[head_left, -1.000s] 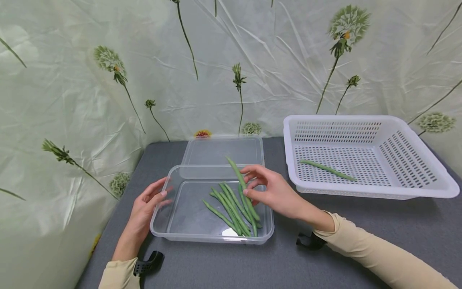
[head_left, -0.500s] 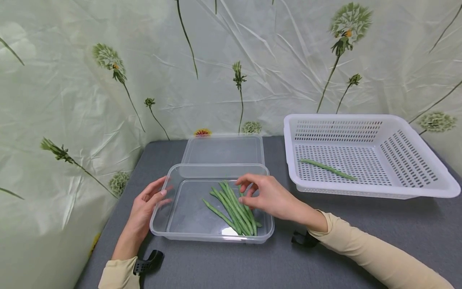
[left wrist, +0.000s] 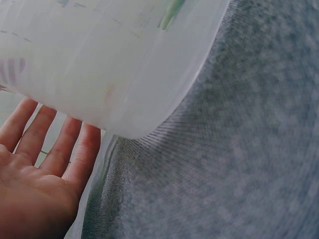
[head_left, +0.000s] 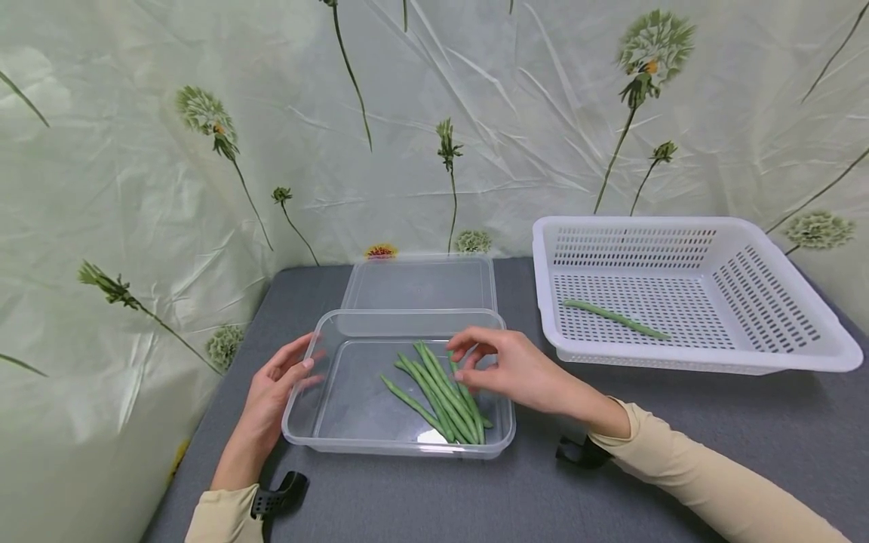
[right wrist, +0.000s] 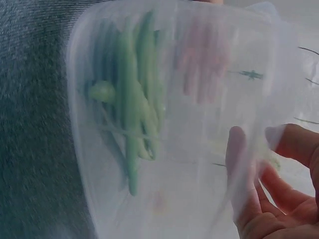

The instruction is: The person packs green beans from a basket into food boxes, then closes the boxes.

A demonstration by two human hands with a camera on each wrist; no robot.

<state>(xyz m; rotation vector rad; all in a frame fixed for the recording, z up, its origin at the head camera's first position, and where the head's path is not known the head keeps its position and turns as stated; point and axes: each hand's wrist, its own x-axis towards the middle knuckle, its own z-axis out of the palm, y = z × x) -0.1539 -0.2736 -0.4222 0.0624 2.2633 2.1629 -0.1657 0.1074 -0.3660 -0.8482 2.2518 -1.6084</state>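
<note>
We note a grey worktop [head_left: 421, 498] backed by pale sheeting printed with green flowers [head_left: 204, 151]. Largest item on it: a white slotted basket [head_left: 767, 302] at the right, holding 1 green bean [head_left: 614, 317] on its floor. Next in size, a clear plastic tub [head_left: 339, 441] sits near the worktop's front left, with its clear lid [head_left: 421, 283] lying flat just behind it, the tub's back rim overlapping the lid's front edge. Inside the tub, a loose bundle of green beans [head_left: 441, 392] lies along the right half, angled from back left to front right. The right hand [head_left: 516, 369] hangs over the tub's right side, above the bundle, fingers loosely curled with thumb and forefinger close to the upper ends of the beans; we cannot tell whether it pinches one. The left hand [head_left: 274, 388] rests against the tub's left outer wall, fingers straight and relaxed, holding nothing; the left wrist view shows the same fingers [left wrist: 60, 149] lying against the tub's wall.
</note>
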